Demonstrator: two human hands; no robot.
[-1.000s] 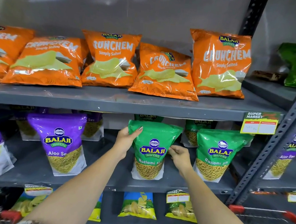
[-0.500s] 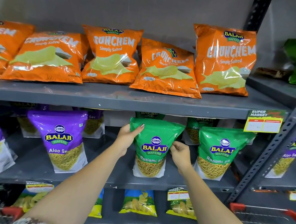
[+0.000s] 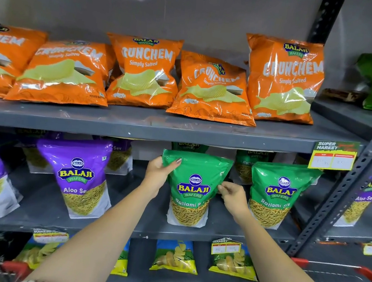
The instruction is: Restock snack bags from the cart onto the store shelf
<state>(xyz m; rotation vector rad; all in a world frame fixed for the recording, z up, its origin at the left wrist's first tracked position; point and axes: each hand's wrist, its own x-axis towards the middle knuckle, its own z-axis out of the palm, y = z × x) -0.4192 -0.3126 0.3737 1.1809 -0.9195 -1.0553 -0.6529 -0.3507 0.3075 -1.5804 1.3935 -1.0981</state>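
1. Light falls from above and in front; pale, soft reflections smear across the grey back wall (image 3: 193,12) high above both hands.
2. White glare streaks the glossy orange chip bags (image 3: 141,70) on the shelf above the hands.
3. The green pouch (image 3: 195,187) between the left hand (image 3: 157,175) and right hand (image 3: 234,196) shows a soft sheen and readable print.
4. Deep shadow sits behind the pouches, under the upper shelf board (image 3: 159,129).
5. The lowest shelf, below the forearms, is dim.
6. Wide-angle bending tilts the upright post (image 3: 342,206) right of the right hand.
7. Far corners look soft and smeared.
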